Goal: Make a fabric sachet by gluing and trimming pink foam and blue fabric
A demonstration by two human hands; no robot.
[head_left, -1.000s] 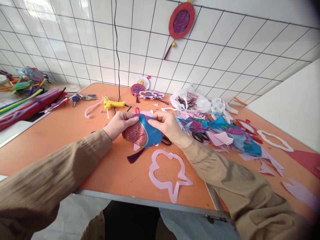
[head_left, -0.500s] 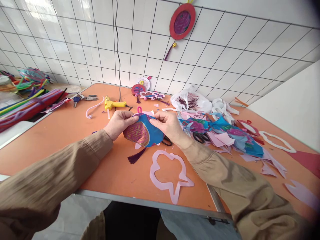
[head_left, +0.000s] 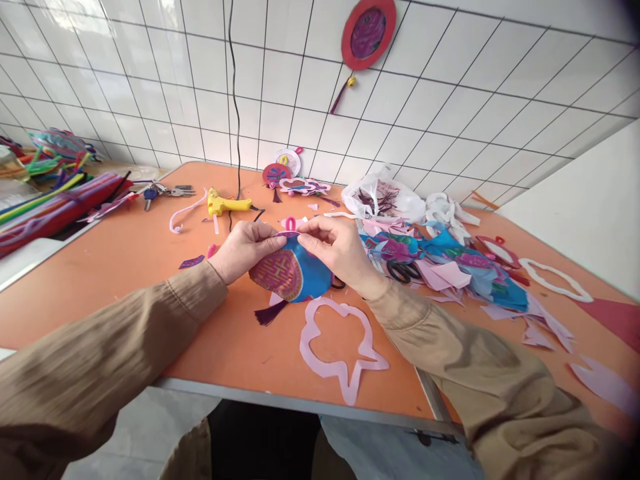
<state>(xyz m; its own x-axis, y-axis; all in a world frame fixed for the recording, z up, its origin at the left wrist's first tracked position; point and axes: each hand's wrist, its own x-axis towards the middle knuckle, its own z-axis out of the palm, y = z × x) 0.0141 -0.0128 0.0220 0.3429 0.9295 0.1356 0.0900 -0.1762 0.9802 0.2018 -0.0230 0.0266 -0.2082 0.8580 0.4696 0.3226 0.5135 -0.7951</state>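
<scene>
Between my two hands is a piece of patterned fabric (head_left: 313,273), blue on the right with a magenta and gold design on the left. My left hand (head_left: 245,250) pinches its top edge, and my right hand (head_left: 340,250) pinches the same edge a little to the right. A pink loop (head_left: 291,225) stands up at that edge between my fingertips. Below the fabric a dark purple tassel (head_left: 270,313) rests over the table. Black scissors are partly hidden behind the fabric and my right hand. A pink cut-out paper outline (head_left: 310,347) lies in front of my right hand.
A yellow glue gun (head_left: 230,205) with its cord lies at the back left, beside keys (head_left: 150,195). Pipe cleaners (head_left: 65,207) are heaped far left. At right lie fabric scraps (head_left: 470,267), black-handled scissors (head_left: 403,272) and a plastic bag (head_left: 410,203). A red round ornament (head_left: 347,40) hangs on the tiled wall.
My fingertips have come closer together along the fabric's top edge, now on either side of the pink loop. The fabric has shifted slightly right and down. The view has tilted a little.
</scene>
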